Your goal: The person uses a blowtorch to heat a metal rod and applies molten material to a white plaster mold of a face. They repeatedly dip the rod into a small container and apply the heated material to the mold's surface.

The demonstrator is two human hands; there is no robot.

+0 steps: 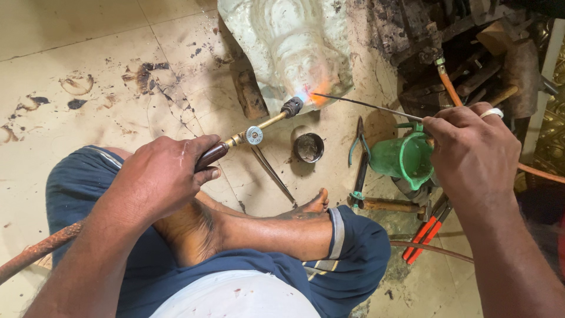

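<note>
Left hand (pixel 162 176): clenched around the dark handle of a gas torch (pixel 250 136).
Right hand (pixel 471 154): a thin metal rod (pixel 368 106) is pinched between the fingertips.
Flame: played on a pale embossed metal figure (pixel 288 47), beyond both hands, where the rod tip meets it.
Between the hands: a small round tin (pixel 308 147), pliers (pixel 359 159) and a green jug (pixel 406 158) are seen on the floor.

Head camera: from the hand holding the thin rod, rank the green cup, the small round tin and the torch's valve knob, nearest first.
From the right hand, which pinches the thin rod:
1. Green cup: right beside the hand, on its left in the picture, at the fingers.
2. Small round tin: on the floor, farther left, below the flame.
3. Valve knob: farthest, on the torch near the left hand.
</note>
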